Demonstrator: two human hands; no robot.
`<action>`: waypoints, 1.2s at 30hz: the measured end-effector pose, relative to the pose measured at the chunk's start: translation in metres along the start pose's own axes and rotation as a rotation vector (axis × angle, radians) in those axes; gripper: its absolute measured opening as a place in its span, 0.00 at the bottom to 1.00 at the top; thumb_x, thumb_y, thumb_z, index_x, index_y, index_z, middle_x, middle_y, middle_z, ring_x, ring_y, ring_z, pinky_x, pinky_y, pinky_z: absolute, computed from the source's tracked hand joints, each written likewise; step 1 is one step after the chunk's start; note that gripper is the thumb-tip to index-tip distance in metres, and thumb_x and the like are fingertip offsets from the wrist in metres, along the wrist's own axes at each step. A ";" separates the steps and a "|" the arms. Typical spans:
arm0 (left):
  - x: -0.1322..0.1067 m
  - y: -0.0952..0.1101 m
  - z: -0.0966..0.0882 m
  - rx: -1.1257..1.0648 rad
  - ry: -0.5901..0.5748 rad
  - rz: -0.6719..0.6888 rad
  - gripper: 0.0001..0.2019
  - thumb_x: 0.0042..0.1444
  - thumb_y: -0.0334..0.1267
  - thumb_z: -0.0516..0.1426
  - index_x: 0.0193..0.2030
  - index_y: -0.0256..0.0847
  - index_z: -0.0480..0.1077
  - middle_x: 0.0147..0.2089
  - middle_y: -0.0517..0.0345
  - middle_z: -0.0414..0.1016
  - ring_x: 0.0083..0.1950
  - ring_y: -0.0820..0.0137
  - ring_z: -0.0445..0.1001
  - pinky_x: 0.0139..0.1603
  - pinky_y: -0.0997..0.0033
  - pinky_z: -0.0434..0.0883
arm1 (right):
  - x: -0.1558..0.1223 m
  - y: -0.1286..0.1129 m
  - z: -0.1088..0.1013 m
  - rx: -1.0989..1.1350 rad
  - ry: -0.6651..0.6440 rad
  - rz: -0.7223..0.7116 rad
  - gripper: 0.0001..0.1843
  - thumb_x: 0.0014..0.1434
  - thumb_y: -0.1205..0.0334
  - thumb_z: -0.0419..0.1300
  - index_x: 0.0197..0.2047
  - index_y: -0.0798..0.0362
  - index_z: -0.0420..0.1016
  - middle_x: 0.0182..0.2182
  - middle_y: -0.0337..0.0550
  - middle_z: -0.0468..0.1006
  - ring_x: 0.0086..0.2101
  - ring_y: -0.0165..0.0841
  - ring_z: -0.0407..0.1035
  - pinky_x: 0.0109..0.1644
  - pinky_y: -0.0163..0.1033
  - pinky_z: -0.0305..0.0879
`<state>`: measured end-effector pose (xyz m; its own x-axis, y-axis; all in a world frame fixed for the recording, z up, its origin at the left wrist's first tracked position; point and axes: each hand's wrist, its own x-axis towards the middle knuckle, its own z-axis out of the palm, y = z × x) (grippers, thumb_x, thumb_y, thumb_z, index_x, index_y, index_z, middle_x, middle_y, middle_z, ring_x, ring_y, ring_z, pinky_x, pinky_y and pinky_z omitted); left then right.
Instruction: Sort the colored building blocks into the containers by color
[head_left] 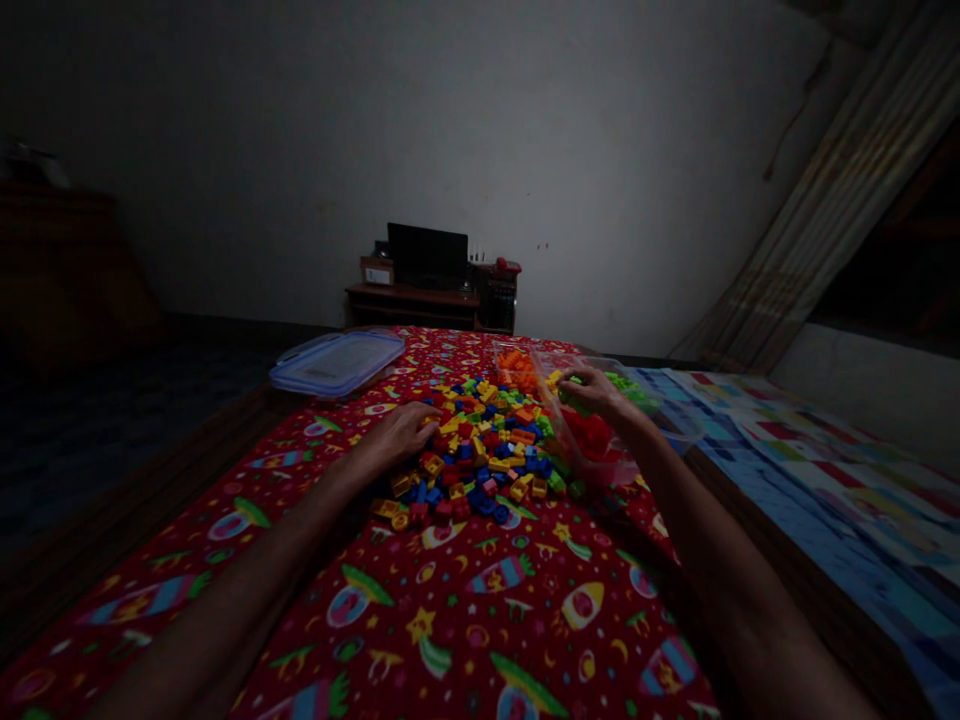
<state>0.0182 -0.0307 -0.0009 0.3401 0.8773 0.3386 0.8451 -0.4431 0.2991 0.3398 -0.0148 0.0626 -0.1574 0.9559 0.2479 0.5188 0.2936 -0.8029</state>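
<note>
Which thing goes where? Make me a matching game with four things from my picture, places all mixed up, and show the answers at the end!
Things:
1. left hand
2. dark screen
3. right hand
4. blue-edged lid

Places:
A. above the clear box that holds red pieces
B. at the left edge of the red cloth
C. at the left side of the loose bricks
D. on the desk by the wall

Right pairs: 1-C, 2-D, 3-A, 4-B
</note>
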 end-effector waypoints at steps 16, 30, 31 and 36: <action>-0.001 0.000 0.000 -0.006 -0.009 -0.001 0.23 0.53 0.45 0.45 0.45 0.37 0.75 0.50 0.46 0.76 0.52 0.59 0.73 0.56 0.64 0.67 | 0.012 0.034 -0.064 -0.186 0.178 0.166 0.08 0.51 0.64 0.56 0.28 0.59 0.73 0.18 0.37 0.70 0.17 0.23 0.61 0.22 0.28 0.57; 0.003 -0.024 0.017 -0.015 0.095 0.034 0.20 0.56 0.47 0.46 0.42 0.42 0.76 0.48 0.49 0.78 0.51 0.60 0.74 0.55 0.62 0.69 | 0.107 0.089 -0.106 -0.948 0.251 0.278 0.10 0.55 0.67 0.56 0.33 0.63 0.78 0.38 0.65 0.77 0.41 0.40 0.72 0.36 0.36 0.61; 0.003 -0.025 0.019 -0.013 0.096 0.032 0.21 0.56 0.47 0.46 0.43 0.41 0.75 0.49 0.49 0.77 0.52 0.60 0.74 0.55 0.62 0.69 | 0.112 0.091 -0.106 -0.948 0.241 0.267 0.11 0.56 0.65 0.56 0.33 0.63 0.78 0.37 0.65 0.77 0.41 0.39 0.72 0.36 0.36 0.60; 0.001 -0.028 0.023 -0.043 0.095 0.045 0.22 0.58 0.47 0.45 0.46 0.40 0.74 0.49 0.49 0.77 0.50 0.61 0.75 0.54 0.64 0.70 | 0.131 0.085 -0.107 -0.933 0.145 0.215 0.12 0.57 0.63 0.57 0.28 0.62 0.76 0.28 0.60 0.77 0.33 0.36 0.73 0.33 0.35 0.60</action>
<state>0.0042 -0.0132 -0.0290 0.3353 0.8359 0.4346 0.8107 -0.4910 0.3188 0.4529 0.1354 0.0847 0.0917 0.9611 0.2605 0.9926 -0.0675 -0.1007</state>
